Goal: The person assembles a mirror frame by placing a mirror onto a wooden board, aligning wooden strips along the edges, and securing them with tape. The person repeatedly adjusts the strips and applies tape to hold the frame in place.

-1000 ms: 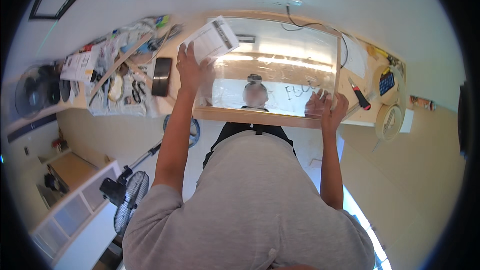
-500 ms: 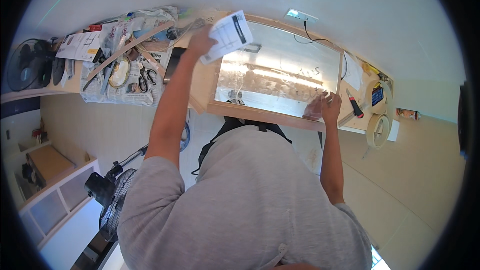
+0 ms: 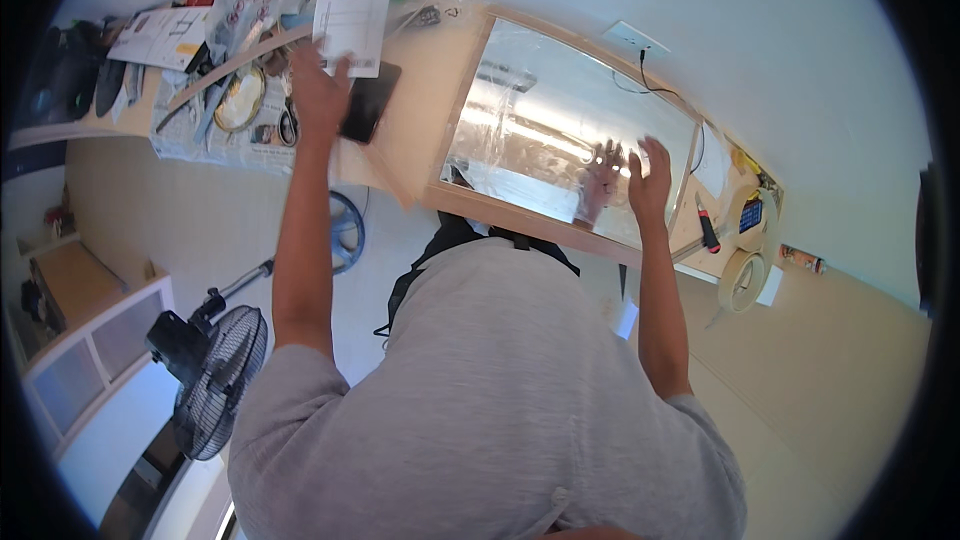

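My left hand (image 3: 322, 90) is at the lower left corner of a white printed sheet (image 3: 354, 22), fingers and thumb apart, somewhat blurred. The thumb overlaps the sheet's lower edge, and no grip on it shows. Just below the sheet lies a dark phone (image 3: 370, 105). A mirror (image 3: 540, 130) in a light wooden frame lies before me, its surface streaked and wrinkled as if under clear film. Over its right side hovers my right hand (image 3: 650, 185), fingers spread, holding nothing. That hand's reflection shows in the glass.
Newspaper on the left carries scissors (image 3: 288, 125), a tape roll (image 3: 240, 100) and wooden strips. A red-and-black utility knife (image 3: 708, 228), tape rolls (image 3: 744, 280) and a calculator (image 3: 750, 215) lie right. A cable (image 3: 660, 90) runs from the wall socket (image 3: 636, 37). A fan (image 3: 220, 380) stands lower left.
My left hand and the sheet have moved left, from over the mirror's corner to beside the phone, and the fingers have opened. My right hand has lifted off the mirror's edge and spread.
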Action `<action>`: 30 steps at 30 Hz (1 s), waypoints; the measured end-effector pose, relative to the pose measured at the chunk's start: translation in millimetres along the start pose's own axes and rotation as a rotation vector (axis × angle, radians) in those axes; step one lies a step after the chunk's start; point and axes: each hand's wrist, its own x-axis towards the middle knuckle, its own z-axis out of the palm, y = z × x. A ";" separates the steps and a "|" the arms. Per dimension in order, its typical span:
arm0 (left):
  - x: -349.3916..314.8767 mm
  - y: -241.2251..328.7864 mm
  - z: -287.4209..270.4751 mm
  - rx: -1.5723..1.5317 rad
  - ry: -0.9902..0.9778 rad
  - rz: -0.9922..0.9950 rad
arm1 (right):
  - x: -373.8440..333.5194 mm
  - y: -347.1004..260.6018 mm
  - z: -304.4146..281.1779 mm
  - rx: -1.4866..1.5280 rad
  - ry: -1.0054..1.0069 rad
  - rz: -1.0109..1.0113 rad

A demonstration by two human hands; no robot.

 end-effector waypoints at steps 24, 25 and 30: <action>-274.7 242.0 14.4 -1.174 -0.653 -1.582 | 206.6 -25.2 176.8 0.075 -0.221 -0.520; -273.9 244.5 17.1 -1.169 -0.635 -1.583 | 203.9 -25.6 176.8 0.076 -0.200 -0.533; -273.2 252.4 29.1 -1.114 -0.587 -1.577 | 200.3 -24.5 178.9 0.124 -0.144 -0.596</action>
